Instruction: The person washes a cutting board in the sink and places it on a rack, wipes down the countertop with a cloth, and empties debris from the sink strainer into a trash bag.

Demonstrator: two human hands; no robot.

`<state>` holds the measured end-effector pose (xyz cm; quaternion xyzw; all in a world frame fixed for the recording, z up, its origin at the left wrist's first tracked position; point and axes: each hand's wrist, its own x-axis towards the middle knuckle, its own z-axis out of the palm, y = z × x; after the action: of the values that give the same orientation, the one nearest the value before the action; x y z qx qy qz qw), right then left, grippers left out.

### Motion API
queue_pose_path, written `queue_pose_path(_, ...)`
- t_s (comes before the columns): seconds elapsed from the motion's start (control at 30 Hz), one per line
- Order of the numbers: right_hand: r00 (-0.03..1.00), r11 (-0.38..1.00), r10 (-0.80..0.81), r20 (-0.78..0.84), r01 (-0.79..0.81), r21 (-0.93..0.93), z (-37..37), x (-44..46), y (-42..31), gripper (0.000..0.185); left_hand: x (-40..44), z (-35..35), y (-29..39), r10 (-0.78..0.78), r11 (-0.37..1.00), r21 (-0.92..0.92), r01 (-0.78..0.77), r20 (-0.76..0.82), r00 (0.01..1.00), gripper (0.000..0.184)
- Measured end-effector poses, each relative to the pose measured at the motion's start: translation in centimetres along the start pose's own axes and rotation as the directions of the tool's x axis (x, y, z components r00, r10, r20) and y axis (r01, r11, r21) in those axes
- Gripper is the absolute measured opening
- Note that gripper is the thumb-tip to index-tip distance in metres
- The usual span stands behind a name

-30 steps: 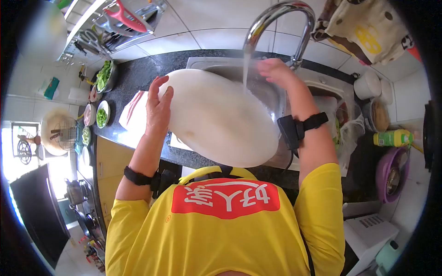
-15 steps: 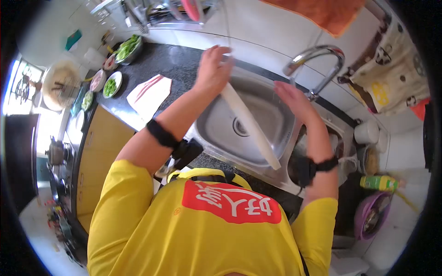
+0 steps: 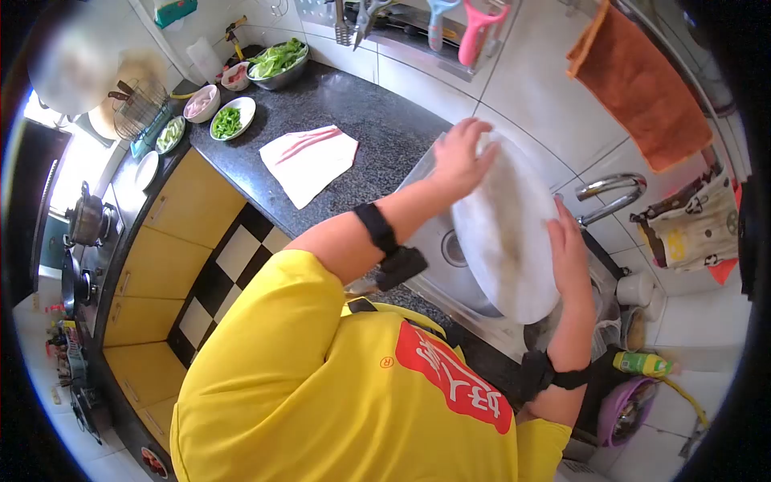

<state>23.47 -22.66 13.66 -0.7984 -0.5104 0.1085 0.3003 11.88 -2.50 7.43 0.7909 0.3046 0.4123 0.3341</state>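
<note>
- While the left hand [image 3: 459, 165] curls its fingers and thumb around the upper rim, the big white round board [image 3: 514, 233] stands tilted on edge over the grey steel sink [image 3: 432, 241], head view
- And the right hand [image 3: 569, 257] is up against the opposite edge, fingers fairly straight; how far it closes behind the board, I cannot tell
- Brownish smudges run down the broad face, and if that smooth surface is wet, a loose left grip could let the rim slide and drop the board into the basin
- Look right: the curved chrome tap [image 3: 618, 183] sits just beyond the right hand, so a wide swing could knock board or knuckles on it; whether water runs is too hard to tell
- White tiled wall [image 3: 546, 145] behind the top edge too, and a push too far forward might scrape or bump it
- Over on the dark speckled counter [image 3: 377, 136] lies a white sheet with pink stripes [image 3: 309, 169], and a leftward tilt could send drips its way
</note>
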Motion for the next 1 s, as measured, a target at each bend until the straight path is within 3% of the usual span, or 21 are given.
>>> queue_pose_path(0.1,0.995,0.993,0.086,-0.055,-0.081,0.084,1.1,-0.5,-0.8,0.043,-0.7,-5.4,-9.4,-0.214,0.942,0.276,0.189,0.063,0.975,0.039)
queue_pose_path(0.13,0.988,0.982,0.138,-0.067,-0.128,0.137,1.3,-0.6,-1.8,0.043,-0.6,-7.4,-13.7,-0.223,0.899,0.391,0.198,0.019,0.975,0.036)
queue_pose_path(0.2,0.985,0.986,0.132,-0.107,-0.120,0.113,1.7,-0.5,-1.4,0.043,0.2,-12.9,-19.6,-0.556,0.729,0.459,0.508,-0.037,0.830,0.031)
queue_pose_path(0.23,0.982,0.990,0.121,-0.143,-0.108,0.092,2.0,-0.7,-1.3,0.043,-0.5,-14.3,-32.2,-0.387,0.869,0.324,0.375,-0.027,0.922,0.033)
queue_pose_path(0.27,0.973,0.986,0.151,-0.176,-0.134,0.105,2.3,-0.9,-1.6,0.042,-0.4,-17.3,-27.5,-0.542,0.597,0.584,0.551,-0.213,0.813,0.031)
queue_pose_path(0.3,0.971,0.984,0.159,-0.179,-0.142,0.104,2.5,-1.0,-1.7,0.042,-0.3,-19.1,-31.2,-0.537,0.554,0.623,0.552,-0.239,0.809,0.030)
queue_pose_path(0.33,0.975,0.986,0.143,-0.169,-0.126,0.108,2.5,-1.1,-1.7,0.041,0.1,-21.1,-27.2,-0.616,0.433,0.678,0.593,-0.257,0.744,0.032)
queue_pose_path(0.37,0.978,0.988,0.127,-0.165,-0.109,0.111,2.6,-1.2,-1.7,0.041,-0.1,-22.6,-32.4,-0.547,0.461,0.734,0.499,-0.208,0.811,0.035)
queue_pose_path(0.4,0.973,0.987,0.141,-0.183,-0.123,0.106,2.8,-1.2,-2.0,0.041,-0.2,-23.8,-28.1,-0.573,0.386,0.798,0.463,-0.186,0.798,0.038)
queue_pose_path(0.47,0.981,0.993,0.111,-0.159,-0.114,-0.006,2.6,-1.7,-2.4,0.039,0.1,-24.4,-30.0,-0.684,0.287,0.778,0.559,-0.242,0.688,0.048)
queue_pose_path(0.57,0.974,0.991,0.130,-0.184,-0.123,0.049,2.8,-1.7,-2.5,0.037,-0.2,-24.3,-30.4,-0.698,0.261,0.868,0.421,-0.132,0.704,0.043)
queue_pose_path(0.67,0.965,0.993,0.122,-0.232,-0.119,0.026,2.9,-1.9,-2.3,0.037,0.2,-23.6,-29.1,-0.616,0.388,0.861,0.329,-0.023,0.787,0.036)
queue_pose_path(0.73,0.962,0.995,0.095,-0.257,-0.087,0.045,3.0,-2.1,-2.1,0.037,0.7,-22.6,-29.6,-0.534,0.570,0.744,0.349,0.013,0.845,0.031)
queue_pose_path(0.77,0.959,0.997,0.073,-0.273,-0.069,0.025,3.0,-2.2,-2.3,0.037,1.1,-22.4,-30.0,-0.446,0.735,0.601,0.313,0.082,0.891,0.026)
queue_pose_path(0.8,0.950,0.999,0.053,-0.308,-0.047,0.026,3.1,-2.2,-2.4,0.034,1.5,-22.3,-28.4,-0.247,0.864,0.485,0.136,0.173,0.953,0.020)
queue_pose_path(0.83,0.941,0.999,0.029,-0.337,-0.021,0.028,3.0,-2.2,-2.3,0.031,2.1,-22.4,-23.0,-0.124,0.938,0.345,0.036,0.237,0.963,0.016)
queue_pose_path(0.87,0.929,0.999,0.035,-0.368,-0.030,0.018,3.0,-2.2,-2.3,0.031,2.5,-22.3,-17.9,-0.035,0.946,0.322,-0.037,0.215,0.976,0.014)
queue_pose_path(0.9,0.911,0.999,0.038,-0.410,-0.032,0.021,2.9,-2.1,-2.4,0.029,2.8,-22.4,-14.0,0.075,0.980,0.166,-0.110,0.203,0.976,0.014)
queue_pose_path(0.97,0.887,0.999,0.038,-0.459,-0.025,0.035,2.7,-2.1,-1.5,0.028,3.4,-23.3,-5.7,0.172,0.952,0.204,-0.229,0.261,0.950,0.013)
queue_pose_path(1.0,0.858,0.998,-0.059,-0.511,0.046,-0.038,2.6,-1.7,-0.7,0.027,3.7,-23.4,-3.2,0.217,0.945,0.178,-0.275,0.289,0.932,0.013)
